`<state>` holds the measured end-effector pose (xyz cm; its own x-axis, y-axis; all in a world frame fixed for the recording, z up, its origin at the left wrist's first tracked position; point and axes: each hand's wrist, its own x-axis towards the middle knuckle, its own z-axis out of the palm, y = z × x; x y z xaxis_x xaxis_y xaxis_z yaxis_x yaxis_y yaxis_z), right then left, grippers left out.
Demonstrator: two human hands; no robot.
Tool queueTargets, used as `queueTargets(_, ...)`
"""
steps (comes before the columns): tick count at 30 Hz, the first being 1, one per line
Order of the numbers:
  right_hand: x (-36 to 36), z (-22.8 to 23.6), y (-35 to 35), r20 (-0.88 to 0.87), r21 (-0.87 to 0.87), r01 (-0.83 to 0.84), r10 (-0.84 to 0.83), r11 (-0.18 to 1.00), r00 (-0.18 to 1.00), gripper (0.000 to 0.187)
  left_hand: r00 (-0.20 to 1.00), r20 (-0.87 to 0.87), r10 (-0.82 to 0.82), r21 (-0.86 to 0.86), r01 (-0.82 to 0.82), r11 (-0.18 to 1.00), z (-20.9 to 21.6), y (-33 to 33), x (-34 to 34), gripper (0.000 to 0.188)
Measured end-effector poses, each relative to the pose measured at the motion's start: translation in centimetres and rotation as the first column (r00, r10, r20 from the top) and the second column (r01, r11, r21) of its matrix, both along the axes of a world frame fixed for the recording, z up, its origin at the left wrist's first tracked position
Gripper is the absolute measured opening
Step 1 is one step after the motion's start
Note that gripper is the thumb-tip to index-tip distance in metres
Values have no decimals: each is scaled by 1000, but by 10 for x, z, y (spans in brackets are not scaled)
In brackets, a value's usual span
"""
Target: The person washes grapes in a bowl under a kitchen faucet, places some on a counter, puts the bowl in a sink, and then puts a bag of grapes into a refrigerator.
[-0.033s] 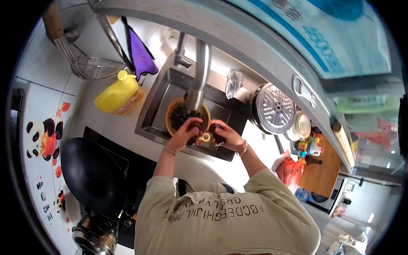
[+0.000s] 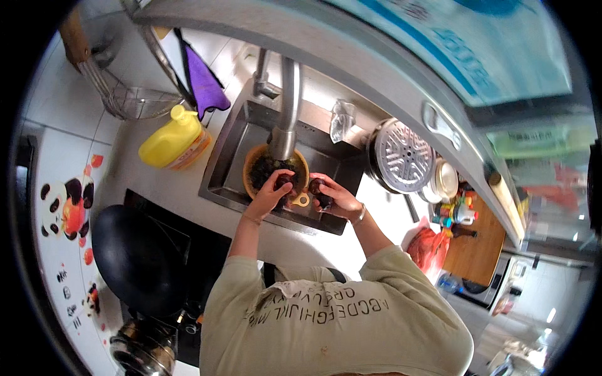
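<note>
Inside the sink, an orange-yellow bowl [image 2: 305, 166] with a ring-ended handle [image 2: 301, 200] sits under the faucet. It contains a dark, wet-looking mass [image 2: 264, 170] that I cannot make out. My left hand [image 2: 268, 197], at the bowl's near rim, has its fingers curled round a dark reddish, rounded, plum-like piece [image 2: 283, 182]. Just right of the bowl, my right hand [image 2: 342, 201] grips another dark reddish, rounded piece [image 2: 317, 186]. Fingers partly cover both pieces, and their exact kind is unclear.
The faucet [image 2: 289, 106] hangs over the bowl. Left of the sink [image 2: 216, 178] stands a yellow pump bottle [image 2: 172, 143]; a black wok [image 2: 135, 260] rests on the stove. A round perforated steamer tray [image 2: 404, 155] is at the right, below a shelf edge [image 2: 351, 59].
Both hands have shifted slightly, with the right fingers turned so that more of its dark reddish piece shows. The left hand's piece is also more exposed. The view has moved a little.
</note>
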<state>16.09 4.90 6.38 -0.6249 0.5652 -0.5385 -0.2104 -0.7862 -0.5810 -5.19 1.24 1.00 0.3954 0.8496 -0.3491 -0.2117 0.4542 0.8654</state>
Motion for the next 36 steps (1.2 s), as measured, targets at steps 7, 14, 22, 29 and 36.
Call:
queueTargets(7, 15, -12, -36, 685, 562, -258, -267, 786, 678, 33, 971, 137, 195, -372, -132, 919, 23, -4, 36, 14)
queueTargets(14, 8, 45, -89, 597, 790, -360, -487, 497, 637, 53, 818, 517, 252, -579, 117, 807, 41, -50, 99, 48)
queueTargets(22, 51, 53, -143, 552, 833, -369, -571, 413, 608, 54, 724, 619, 303, -432, -8, 902, 21, -85, 166, 56)
queueTargets(29, 119, 45, -174, 608, 785, -486, -627, 384, 486, 51, 848, 470, 244, -466, 4, 885, 62, -126, 225, 58)
queueTargets(36, 171, 49, -199, 393, 906, -157, -642, 394, 658, 50, 840, 488, 238, -467, 21, 884, 64, -149, 252, 44)
